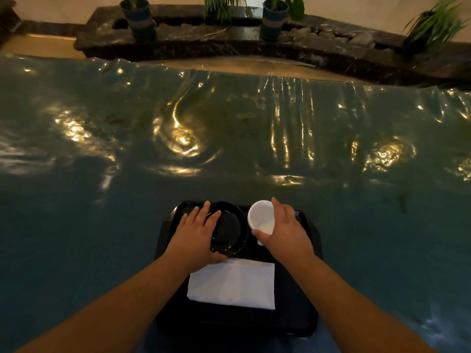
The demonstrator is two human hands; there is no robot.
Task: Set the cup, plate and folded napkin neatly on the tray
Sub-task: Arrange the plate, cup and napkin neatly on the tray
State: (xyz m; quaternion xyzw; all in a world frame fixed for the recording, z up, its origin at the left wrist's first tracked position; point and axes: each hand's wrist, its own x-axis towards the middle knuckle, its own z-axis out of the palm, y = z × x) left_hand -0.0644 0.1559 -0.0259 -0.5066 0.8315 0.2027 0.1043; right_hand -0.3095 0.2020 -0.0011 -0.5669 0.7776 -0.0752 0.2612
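Observation:
A black tray (309, 289) lies on the table near its front edge. On the tray's far left sits a black plate (229, 229); my left hand (197, 234) grips its left rim, fingers over the edge. A white cup (262, 217) is at the tray's far right, tilted with its mouth towards me, and my right hand (286, 230) is wrapped around its right side. A folded white napkin (233, 285) lies flat on the near half of the tray, just below the plate.
The table (229, 136) is covered with a wrinkled, shiny teal plastic sheet. Beyond its far edge runs a dark stone ledge (229, 39) with potted plants (139, 19) and loose stones.

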